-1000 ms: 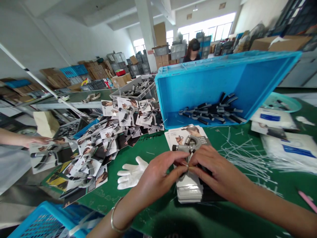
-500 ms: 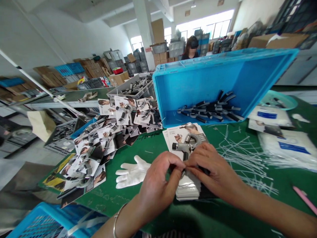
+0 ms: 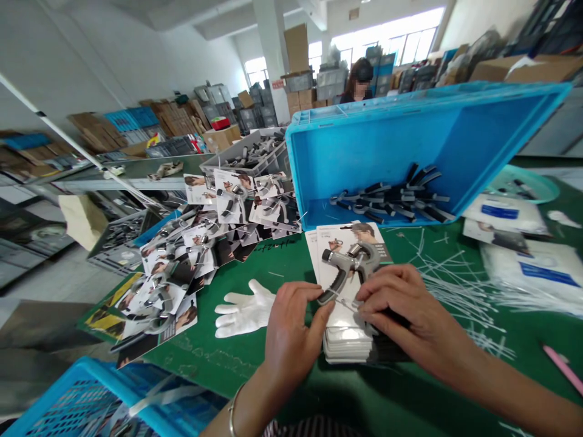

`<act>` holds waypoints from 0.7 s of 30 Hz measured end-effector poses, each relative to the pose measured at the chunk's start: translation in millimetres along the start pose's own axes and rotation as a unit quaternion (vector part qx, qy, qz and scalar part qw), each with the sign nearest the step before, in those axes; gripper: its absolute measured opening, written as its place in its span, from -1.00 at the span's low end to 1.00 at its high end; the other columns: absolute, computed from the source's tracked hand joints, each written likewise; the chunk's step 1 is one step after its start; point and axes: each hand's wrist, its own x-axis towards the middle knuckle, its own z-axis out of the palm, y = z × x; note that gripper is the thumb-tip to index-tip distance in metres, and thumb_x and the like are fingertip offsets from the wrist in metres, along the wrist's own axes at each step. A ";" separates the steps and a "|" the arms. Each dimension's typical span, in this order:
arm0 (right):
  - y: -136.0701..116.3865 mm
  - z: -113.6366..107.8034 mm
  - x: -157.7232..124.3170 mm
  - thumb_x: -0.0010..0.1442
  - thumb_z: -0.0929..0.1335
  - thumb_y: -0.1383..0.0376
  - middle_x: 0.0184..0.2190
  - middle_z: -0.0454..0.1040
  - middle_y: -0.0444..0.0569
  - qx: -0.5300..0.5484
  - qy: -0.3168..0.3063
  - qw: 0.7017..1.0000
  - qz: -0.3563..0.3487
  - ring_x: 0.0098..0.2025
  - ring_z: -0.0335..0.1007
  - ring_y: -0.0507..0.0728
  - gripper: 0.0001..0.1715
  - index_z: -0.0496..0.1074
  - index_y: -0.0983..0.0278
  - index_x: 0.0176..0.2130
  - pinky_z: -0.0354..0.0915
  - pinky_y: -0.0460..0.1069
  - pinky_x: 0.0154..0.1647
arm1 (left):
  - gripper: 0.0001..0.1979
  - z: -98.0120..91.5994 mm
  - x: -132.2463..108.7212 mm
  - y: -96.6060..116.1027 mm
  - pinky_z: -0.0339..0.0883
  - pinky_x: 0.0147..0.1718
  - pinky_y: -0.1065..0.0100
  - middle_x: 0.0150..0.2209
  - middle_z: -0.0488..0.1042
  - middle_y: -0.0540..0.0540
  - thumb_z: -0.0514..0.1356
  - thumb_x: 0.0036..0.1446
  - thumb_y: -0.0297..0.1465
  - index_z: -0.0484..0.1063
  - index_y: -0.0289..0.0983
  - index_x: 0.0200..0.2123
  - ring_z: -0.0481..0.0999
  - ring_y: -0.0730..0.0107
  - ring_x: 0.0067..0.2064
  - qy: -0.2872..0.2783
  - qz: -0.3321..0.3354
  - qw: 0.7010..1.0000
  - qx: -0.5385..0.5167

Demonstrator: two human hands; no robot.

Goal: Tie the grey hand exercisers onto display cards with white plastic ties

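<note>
A grey and black hand grip strengthener (image 3: 339,276) lies on the top card of a stack of printed backing cards (image 3: 348,346). A thin white cable tie (image 3: 345,300) runs across between its two handles. My left hand (image 3: 294,331) is closed at the lower end of the left handle, thumb and fingers on either side of it. My right hand (image 3: 401,303) is closed by the right handle, its fingertips pinching the end of the cable tie. Its fingers cover much of that handle.
Loose cable ties (image 3: 455,279) lie to the right, a white glove (image 3: 243,309) to the left. Behind stands a tipped blue crate (image 3: 314,152) holding grip strengtheners (image 3: 392,197). Carded strengtheners (image 3: 164,291) are heaped at left. A person (image 3: 357,82) is beyond the crate.
My hands have moved apart from over the strengthener's middle. The strengthener's handles are now spread, with the cable tie visible between them.
</note>
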 end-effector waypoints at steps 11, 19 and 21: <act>-16.9 21.4 -3.0 0.29 0.26 0.46 -0.27 0.46 0.08 -0.124 -0.043 0.991 -0.025 -0.14 0.21 0.27 -0.80 0.45 0.29 -0.28 0.14 0.22 -0.08 | -0.84 -1.1 15.7 6.6 0.30 0.02 0.08 -0.09 0.46 -0.16 0.19 0.27 -0.41 0.38 -0.23 -0.08 0.42 0.17 0.00 -0.064 -0.030 0.997 -0.008; -7.3 19.1 -11.7 0.32 0.31 0.44 -0.31 0.49 -0.05 0.048 0.061 0.997 -0.007 -0.14 0.27 0.20 -0.85 0.41 0.19 -0.20 0.21 0.15 -0.07 | -0.88 7.8 30.2 12.2 0.31 -0.11 0.11 -0.24 0.44 -0.11 0.23 0.19 -0.44 0.36 -0.25 -0.20 0.41 0.16 -0.13 -0.073 -0.065 0.995 0.027; -5.1 15.8 -16.2 0.34 0.28 0.42 -0.31 0.49 -0.05 0.093 0.066 0.993 -0.003 -0.14 0.31 0.19 -0.84 0.41 0.18 -0.19 0.26 0.12 -0.12 | -0.88 6.2 32.1 8.1 0.31 -0.12 0.11 -0.23 0.45 -0.12 0.22 0.22 -0.40 0.38 -0.25 -0.17 0.42 0.16 -0.14 -0.094 -0.055 0.993 0.034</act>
